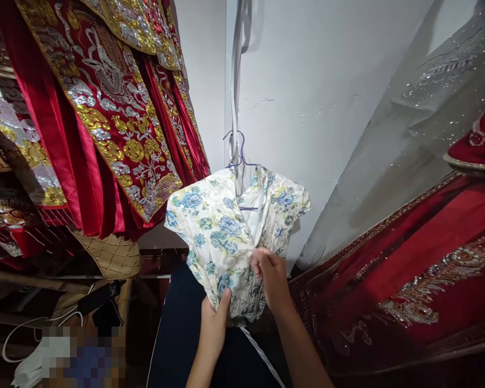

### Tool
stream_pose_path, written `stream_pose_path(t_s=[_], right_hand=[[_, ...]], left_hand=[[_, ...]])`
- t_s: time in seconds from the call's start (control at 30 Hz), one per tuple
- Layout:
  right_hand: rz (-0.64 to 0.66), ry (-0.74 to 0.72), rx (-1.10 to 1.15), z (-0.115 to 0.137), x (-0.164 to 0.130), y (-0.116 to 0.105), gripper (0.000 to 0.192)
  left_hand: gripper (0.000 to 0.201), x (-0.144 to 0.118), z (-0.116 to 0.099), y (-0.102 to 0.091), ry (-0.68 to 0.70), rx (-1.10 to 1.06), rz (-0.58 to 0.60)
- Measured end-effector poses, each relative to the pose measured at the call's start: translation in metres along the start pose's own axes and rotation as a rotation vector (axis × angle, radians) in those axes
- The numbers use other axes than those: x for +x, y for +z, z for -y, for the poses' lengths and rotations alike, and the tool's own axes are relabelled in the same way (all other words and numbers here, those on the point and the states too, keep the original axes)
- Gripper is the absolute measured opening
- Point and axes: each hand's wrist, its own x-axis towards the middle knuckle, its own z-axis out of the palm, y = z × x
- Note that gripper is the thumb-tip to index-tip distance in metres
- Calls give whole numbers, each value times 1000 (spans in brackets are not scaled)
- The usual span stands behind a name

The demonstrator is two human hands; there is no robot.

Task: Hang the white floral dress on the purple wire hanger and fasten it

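On your left hang red robes [105, 108] thick with gold and silver embroidery, against a white wall [315, 81]. In the middle, a floral dress [222, 226] hangs on a purple hanger [241, 156]. Your left hand [213, 323] has its grip clenched on the dress's lower fabric; your right hand [271, 277] pinches the cloth just beside it. A red embroidered garment [420, 269] fills the right.

Lower left of frame: a pixelated patch [83, 355] obscures whatever lies there. Red embroidered garments [105, 108] run off the top and left edges; both forearms are cut off at the bottom edge.
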Motion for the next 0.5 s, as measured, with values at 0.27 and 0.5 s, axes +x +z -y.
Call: stream_pose_path(t_s=[0.27,0.5], right_hand=[[139,200,104,6,-19,9,37],[304,198,-48,11,-24,5,30]], left_hand=[[66,12,-27,24,589,439,-277],[10,29,-45,39,500,381,89]])
